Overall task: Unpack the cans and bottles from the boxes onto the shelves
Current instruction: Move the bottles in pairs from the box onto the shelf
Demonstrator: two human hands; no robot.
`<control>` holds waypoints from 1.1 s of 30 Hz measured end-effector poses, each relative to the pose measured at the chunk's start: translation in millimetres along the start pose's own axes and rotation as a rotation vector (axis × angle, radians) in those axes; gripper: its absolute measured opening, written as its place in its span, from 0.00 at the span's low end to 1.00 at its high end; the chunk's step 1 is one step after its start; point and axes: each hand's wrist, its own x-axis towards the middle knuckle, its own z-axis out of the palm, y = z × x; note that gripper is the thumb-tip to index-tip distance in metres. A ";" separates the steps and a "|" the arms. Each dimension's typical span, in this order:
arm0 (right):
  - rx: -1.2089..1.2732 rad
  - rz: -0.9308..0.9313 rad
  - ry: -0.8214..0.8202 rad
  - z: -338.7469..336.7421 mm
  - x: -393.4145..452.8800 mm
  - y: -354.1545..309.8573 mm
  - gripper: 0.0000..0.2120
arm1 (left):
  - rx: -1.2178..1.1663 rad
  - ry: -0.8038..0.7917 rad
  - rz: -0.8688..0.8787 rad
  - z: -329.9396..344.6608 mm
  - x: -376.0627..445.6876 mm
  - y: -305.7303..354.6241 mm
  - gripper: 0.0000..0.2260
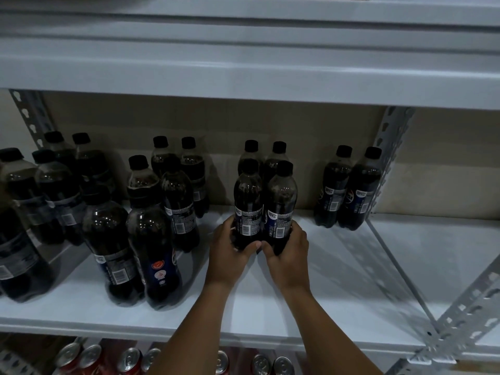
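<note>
Two dark cola bottles with black caps stand side by side on the white shelf [338, 280], near its middle. My left hand [230, 253] grips the lower part of the left bottle [248, 201]. My right hand [288, 253] grips the lower part of the right bottle [281, 207]. My thumbs nearly meet in front of the two bottles. Two more bottles [265, 155] stand right behind them.
Several more cola bottles [135, 226] crowd the shelf's left half, and a pair [349, 190] stands at the back right by the perforated upright [389, 158]. Red cans [127, 359] sit on the shelf below. Another shelf [243, 77] hangs low overhead.
</note>
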 end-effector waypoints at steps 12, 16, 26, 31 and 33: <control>-0.012 0.011 -0.025 -0.8 0.1 1.4 0.35 | 0.031 -0.013 0.008 -0.4 -0.6 -3.9 0.34; -0.051 0.023 -0.033 -0.9 0.3 1.8 0.38 | 0.032 -0.010 -0.010 -0.4 -2.1 -2.4 0.34; -0.141 0.239 -0.116 -18.0 -21.1 -6.5 0.48 | -0.037 -0.027 -0.152 -6.4 -23.3 17.3 0.38; -0.214 0.201 -0.127 -44.8 -68.2 -25.2 0.41 | 0.073 -0.062 -0.197 -26.6 -75.8 35.7 0.27; -0.223 0.142 -0.099 -52.8 -94.0 -33.9 0.36 | 0.042 -0.127 -0.181 -33.1 -105.1 51.4 0.20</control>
